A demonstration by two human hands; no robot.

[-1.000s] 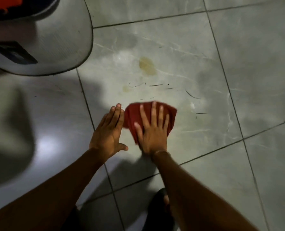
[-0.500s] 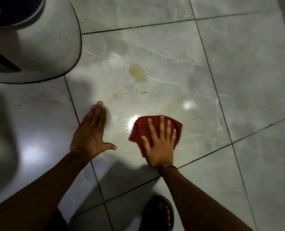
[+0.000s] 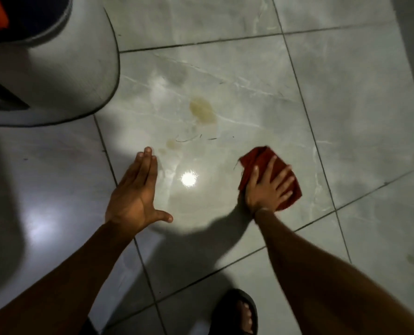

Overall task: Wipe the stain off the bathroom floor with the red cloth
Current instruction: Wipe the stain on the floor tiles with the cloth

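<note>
Now pressing red cloth point(image 3: 271, 176) under spread right hand point(image 3: 266, 187), farther right toward the tile's edge than before, stain point(image 3: 202, 112) uncovered mid-tile, flat open left hand point(image 3: 135, 192) bracing on floor point(image 3: 358, 105).

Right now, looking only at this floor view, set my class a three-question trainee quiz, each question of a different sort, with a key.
1. True or false: the red cloth covers the yellow stain.
2. Which hand presses the cloth? A left hand B right hand C both
3. Fill in: the left hand lies flat on the ____.

Key: 1 false, the cloth lies apart from the stain, nearer the person and to the right. 2 B. 3 floor.
</note>
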